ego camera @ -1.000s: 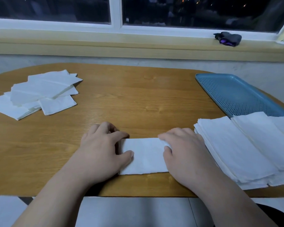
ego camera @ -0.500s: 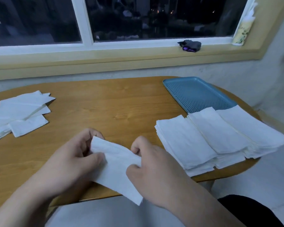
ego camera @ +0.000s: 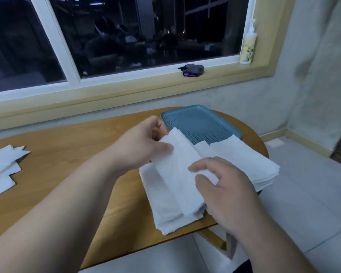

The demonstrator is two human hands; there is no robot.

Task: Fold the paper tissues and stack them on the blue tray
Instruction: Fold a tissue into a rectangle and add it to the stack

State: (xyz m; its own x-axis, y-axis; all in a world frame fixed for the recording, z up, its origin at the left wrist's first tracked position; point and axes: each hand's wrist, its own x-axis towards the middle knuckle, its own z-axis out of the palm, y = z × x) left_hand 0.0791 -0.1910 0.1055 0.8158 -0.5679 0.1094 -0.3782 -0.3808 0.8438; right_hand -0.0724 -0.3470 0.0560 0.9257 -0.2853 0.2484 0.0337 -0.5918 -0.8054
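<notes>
The left hand [ego camera: 144, 148] pinches the upper end of the folded tissue [ego camera: 177, 170] between thumb and fingers, in the air at the centre of the frame, above the white stack [ego camera: 161, 203]; the right hand [ego camera: 224, 192] has loosely curled fingers at its right edge, but I cannot tell if it grips or only touches. I think both hands should keep the strip flat and lay it square; the blue tray [ego camera: 197, 123], upper centre, has free room; the stack reaches over the rim of the table [ego camera: 67, 150] at the right, so a push may tip it.
</notes>
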